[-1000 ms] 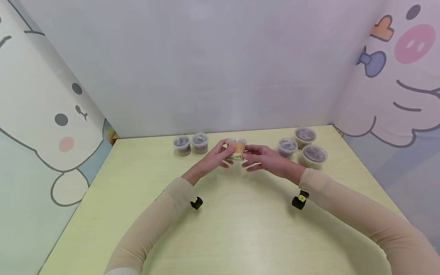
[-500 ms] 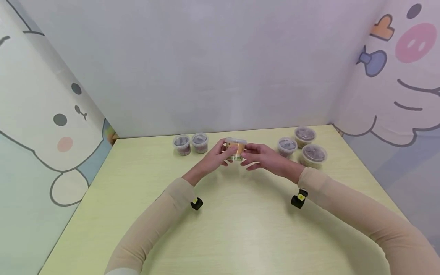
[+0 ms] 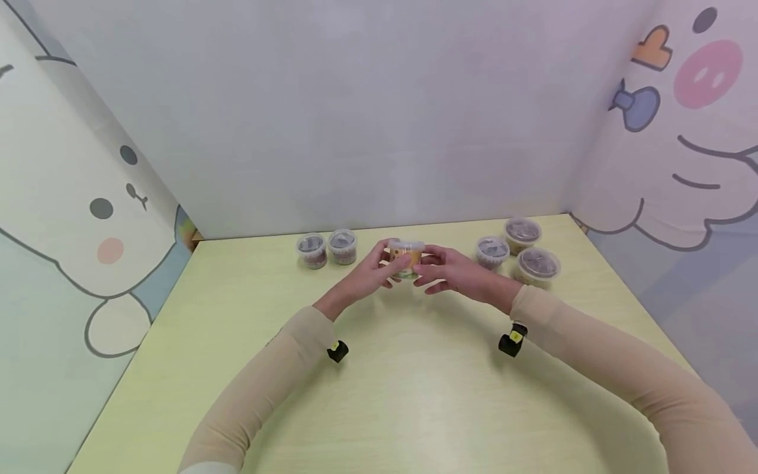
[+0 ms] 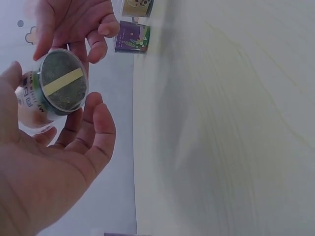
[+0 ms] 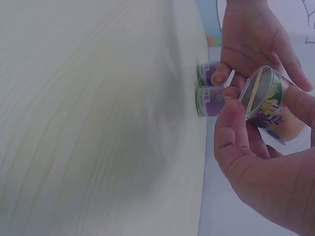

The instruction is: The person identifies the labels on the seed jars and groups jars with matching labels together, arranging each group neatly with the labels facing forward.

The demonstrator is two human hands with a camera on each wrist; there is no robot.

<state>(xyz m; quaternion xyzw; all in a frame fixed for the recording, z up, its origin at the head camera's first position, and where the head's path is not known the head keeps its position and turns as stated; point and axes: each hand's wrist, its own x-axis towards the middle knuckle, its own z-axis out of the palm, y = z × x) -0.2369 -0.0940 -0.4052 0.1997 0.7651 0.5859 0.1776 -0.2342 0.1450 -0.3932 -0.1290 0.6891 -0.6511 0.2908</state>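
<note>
A small round plastic tub (image 3: 405, 248) with a clear lid and an orange printed label is held upright above the far middle of the table. My left hand (image 3: 368, 275) grips it from the left, thumb across the label. From the right side, the thumb and fingers of my right hand (image 3: 464, 273) pinch the same tub. Seen from below in the left wrist view, the tub's base (image 4: 64, 81) is dark green with a pale yellow strip across it. Green leaves and dark plant shapes show on the label (image 5: 275, 105) in the right wrist view.
Two lidded tubs (image 3: 312, 251) with purple labels stand at the back left of the pale yellow table (image 3: 379, 395). At the back right stand a small tub (image 3: 491, 251) and two wider ones (image 3: 537, 264). A white wall (image 3: 379, 118) rises behind the table.
The tub has been turned between my hands, so a different part of its label, with brown spots, faces the head camera. Both hands stay at nearly the same place.
</note>
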